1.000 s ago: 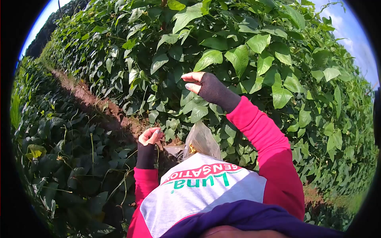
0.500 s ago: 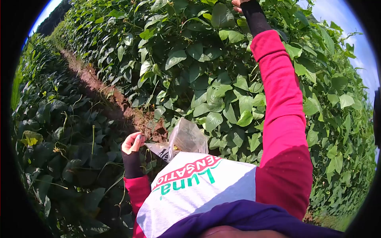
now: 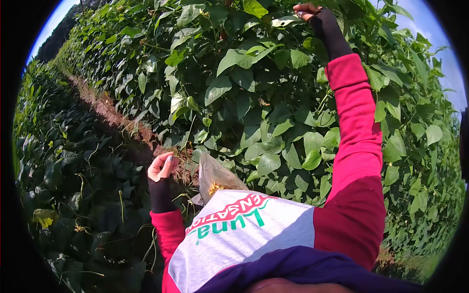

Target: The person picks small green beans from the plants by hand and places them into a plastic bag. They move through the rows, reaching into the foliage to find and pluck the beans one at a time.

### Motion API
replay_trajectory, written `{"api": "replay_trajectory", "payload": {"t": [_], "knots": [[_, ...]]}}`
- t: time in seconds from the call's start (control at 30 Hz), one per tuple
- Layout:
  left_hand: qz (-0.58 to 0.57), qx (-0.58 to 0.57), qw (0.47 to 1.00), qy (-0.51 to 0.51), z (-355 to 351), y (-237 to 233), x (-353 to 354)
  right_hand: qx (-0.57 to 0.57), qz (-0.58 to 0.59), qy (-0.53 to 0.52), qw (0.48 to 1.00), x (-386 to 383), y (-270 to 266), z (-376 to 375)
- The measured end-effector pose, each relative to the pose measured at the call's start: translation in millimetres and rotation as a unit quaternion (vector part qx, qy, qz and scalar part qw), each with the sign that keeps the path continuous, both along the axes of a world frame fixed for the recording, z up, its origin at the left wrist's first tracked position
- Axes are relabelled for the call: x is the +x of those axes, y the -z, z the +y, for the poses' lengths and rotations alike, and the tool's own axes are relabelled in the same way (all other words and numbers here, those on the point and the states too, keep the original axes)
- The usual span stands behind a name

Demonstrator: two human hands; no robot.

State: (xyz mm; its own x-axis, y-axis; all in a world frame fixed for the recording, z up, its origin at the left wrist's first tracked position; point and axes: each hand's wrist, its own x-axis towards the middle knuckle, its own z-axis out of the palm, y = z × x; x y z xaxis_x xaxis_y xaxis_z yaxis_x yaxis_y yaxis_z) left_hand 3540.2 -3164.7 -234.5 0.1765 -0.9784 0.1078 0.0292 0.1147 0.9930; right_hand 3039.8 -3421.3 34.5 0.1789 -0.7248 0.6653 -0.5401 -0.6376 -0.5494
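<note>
Among leaves (image 3: 234,58), right hand (image 3: 307,10) half-hidden

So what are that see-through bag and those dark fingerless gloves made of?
The clear bag looks like thin plastic film: glossy, creased, with yellowish contents showing through. The dark fingerless glove on the left hand and its twin on the right hand look like matte stretchy knit fabric, hugging wrist and palm; the fibre cannot be told.

Path (image 3: 112,115) between low plants (image 3: 68,166) left, hedge (image 3: 264,97) right; bag (image 3: 217,178) near left hand (image 3: 161,167); right hand (image 3: 307,10) high in hedge.
</note>
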Motion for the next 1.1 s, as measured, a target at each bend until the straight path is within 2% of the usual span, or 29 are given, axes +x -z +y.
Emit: {"api": "replay_trajectory", "payload": {"t": [0.03,0.1,0.13,0.17,0.23,0.27,0.37,0.4,0.5,0.53,0.57,0.63,0.67,0.7,0.77,0.8,0.83,0.9,1.0,1.03,1.1], "knots": [[-0.003,-0.007,1.000,0.013,-8.7,-1.3,0.9,-0.063,0.137,0.021,0.988,12.7,1.7,11.6],[0.006,-0.011,1.000,0.026,-25.8,-0.8,3.7,-0.073,0.299,0.188,0.933,50.3,1.3,36.5],[0.005,-0.016,0.999,0.032,-31.8,-4.8,1.8,-0.069,0.309,0.212,0.924,64.1,3.9,36.6],[0.004,-0.021,0.999,0.038,-38.1,-7.3,1.9,-0.148,0.333,0.242,0.899,66.5,16.7,30.1],[0.000,-0.036,0.998,0.043,-51.8,-9.0,6.8,-0.088,0.407,0.217,0.883,63.6,17.0,17.1],[0.009,-0.033,0.999,0.041,-57.3,-12.8,8.8,-0.082,0.465,0.240,0.848,63.9,17.4,9.6],[0.008,-0.060,0.997,0.055,-76.7,-13.5,20.5,-0.060,0.395,0.261,0.879,76.4,17.2,15.4],[0.002,-0.060,0.997,0.040,-82.5,-15.0,23.5,-0.183,0.329,0.236,0.896,63.6,29.3,-4.0],[0.012,-0.064,0.997,0.034,-96.6,-16.0,32.8,-0.155,0.326,0.255,0.897,75.4,27.1,-0.2],[0.006,-0.064,0.998,0.029,-101.0,-12.8,40.0,-0.152,0.289,0.224,0.918,75.5,36.4,-7.5],[0.001,-0.063,0.998,0.023,-104.8,-9.3,47.0,-0.153,0.289,0.231,0.917,70.4,53.9,-32.0],[0.011,-0.061,0.998,0.020,-108.6,-4.5,58.3,-0.136,0.206,0.162,0.955,61.2,85.5,-84.5],[0.017,-0.062,0.998,0.010,-108.0,-4.5,63.1,-0.242,0.468,0.342,0.778,120.0,55.5,9.3],[0.025,-0.063,0.998,-0.002,-108.3,-2.9,68.0,-0.240,0.473,0.340,0.777,127.2,59.5,12.2],[0.037,-0.066,0.997,-0.019,-114.7,0.7,82.1,-0.150,0.484,0.268,0.819,136.3,65.5,8.7],[0.039,-0.068,0.997,-0.027,-117.2,0.3,88.1,-0.100,0.500,0.286,0.811,139.7,73.0,2.6],[0.040,-0.071,0.996,-0.034,-121.1,-2.3,92.5,-0.100,0.531,0.259,0.801,144.4,74.3,12.1],[0.062,-0.070,0.995,-0.038,-134.0,-1.5,103.9,-0.112,0.479,0.232,0.839,145.8,86.3,15.8],[0.049,-0.087,0.994,-0.045,-147.7,-15.4,114.3,-0.060,0.491,0.211,0.843,93.8,130.8,-53.7],[0.047,-0.087,0.994,-0.040,-156.4,-14.9,124.6,-0.007,0.476,0.230,0.849,136.3,91.3,-3.6],[0.057,-0.093,0.993,-0.038,-170.8,-20.4,139.9,-0.092,0.295,0.184,0.933,116.3,97.0,-5.8]]}}
